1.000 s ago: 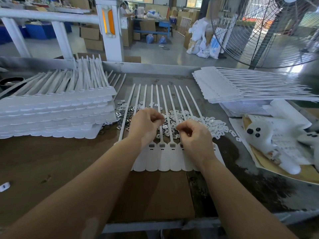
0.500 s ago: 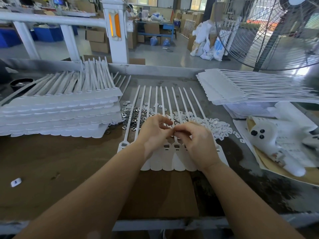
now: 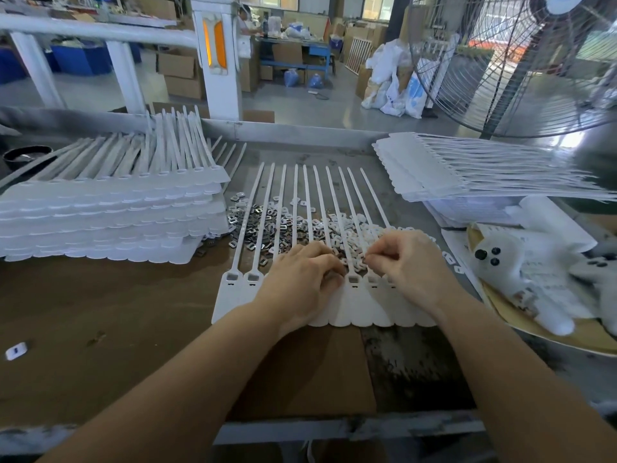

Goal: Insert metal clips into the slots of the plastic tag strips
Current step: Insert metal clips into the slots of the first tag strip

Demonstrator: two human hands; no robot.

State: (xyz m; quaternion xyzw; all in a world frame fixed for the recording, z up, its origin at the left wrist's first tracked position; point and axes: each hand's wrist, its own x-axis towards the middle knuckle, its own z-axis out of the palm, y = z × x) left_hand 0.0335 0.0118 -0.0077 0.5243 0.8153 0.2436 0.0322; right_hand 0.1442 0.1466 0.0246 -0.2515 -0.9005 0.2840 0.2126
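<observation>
A white plastic tag strip, a joined row of flat tags with long thin tails running away from the person, lies flat on the brown worktop in the middle of the view. Each tag has a small slot at its neck; the two leftmost slots show dark fillings. The left hand rests on the middle of the strip, fingers curled downward with the tips pressing at the slot line; whether it pinches a clip there cannot be told. The right hand lies just beside it, over the right end of the strip, fingers curled and thumb meeting forefinger in a pinch; what is between them is too small to make out. Under and between the tails lies a heap of metal clips to the left, merging into small white plastic pieces to the right. A tall stack of tag strips sits at the left, another stack at the right rear. A white plush toy lies at the right, and a large fan stands behind.
</observation>
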